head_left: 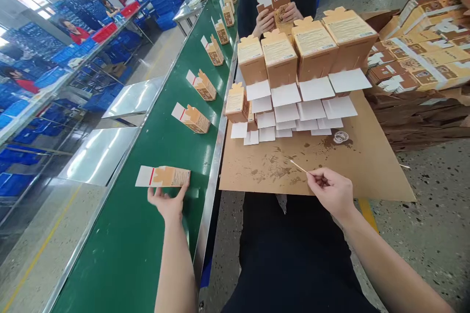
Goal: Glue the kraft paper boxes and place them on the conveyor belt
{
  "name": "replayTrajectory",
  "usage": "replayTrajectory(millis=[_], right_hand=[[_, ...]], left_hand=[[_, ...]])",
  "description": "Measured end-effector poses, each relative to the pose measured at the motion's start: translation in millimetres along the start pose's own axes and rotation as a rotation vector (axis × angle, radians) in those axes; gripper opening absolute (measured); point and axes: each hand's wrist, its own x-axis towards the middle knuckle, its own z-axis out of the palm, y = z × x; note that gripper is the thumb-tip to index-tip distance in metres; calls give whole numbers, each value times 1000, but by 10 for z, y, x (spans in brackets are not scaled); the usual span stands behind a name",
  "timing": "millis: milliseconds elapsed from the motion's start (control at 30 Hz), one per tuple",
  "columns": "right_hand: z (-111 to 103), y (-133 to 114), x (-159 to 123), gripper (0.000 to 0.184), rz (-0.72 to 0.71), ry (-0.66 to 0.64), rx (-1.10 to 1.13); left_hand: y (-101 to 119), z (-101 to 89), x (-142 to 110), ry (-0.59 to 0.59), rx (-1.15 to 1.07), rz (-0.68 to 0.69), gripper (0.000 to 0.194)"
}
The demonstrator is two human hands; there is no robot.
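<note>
On the green conveyor belt, my left hand (167, 201) spans the near side of a small tan carton (172, 177), thumb by its right end and fingers by its left. The carton's white flap with a red strip sticks out to the left. My right hand (330, 190) pinches a thin cotton swab (299, 166), its white tip pointing up and left over a brown cardboard sheet (370, 166). Wet dark spots mark this sheet. Behind them stand rows of tan cartons (279, 56) with white flaps (286, 95) hanging toward me.
More cartons (194, 120) stand in line along the green conveyor belt (121, 249). A clear round dish (340, 137) sits on the sheet. Across from me, a person's hands (264, 22) hold a brown carton. Flat bundled cartons (422, 63) fill a torn paper-lined box at right.
</note>
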Motion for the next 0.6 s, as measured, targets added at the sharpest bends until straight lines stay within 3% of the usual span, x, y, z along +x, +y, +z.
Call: replayTrajectory(millis=[100,133,200,333,467,533,600], right_hand=[[-197,61,21,30,3,67,-46],[-286,91,45,28,6,97,-75],[-478,158,141,26,12,150,-170],[-824,281,476,21,52,182,-442],[-979,314,770,17,122,58,-622],[-982,287,860,14,152,-3,-674],[-959,253,929,13,166,-67,-703]], left_hand=[[74,15,-295,207,9,281,81],[148,82,-360,201,-43,366,70],[388,350,-395,62,-191,420,54],[1105,1318,-111,-345,-379,164,46],[1724,2305,167,-594,-265,-131,46],[1898,2602,171,-683,-174,-205,44],[1964,2727,119,-741,-154,-236,39]])
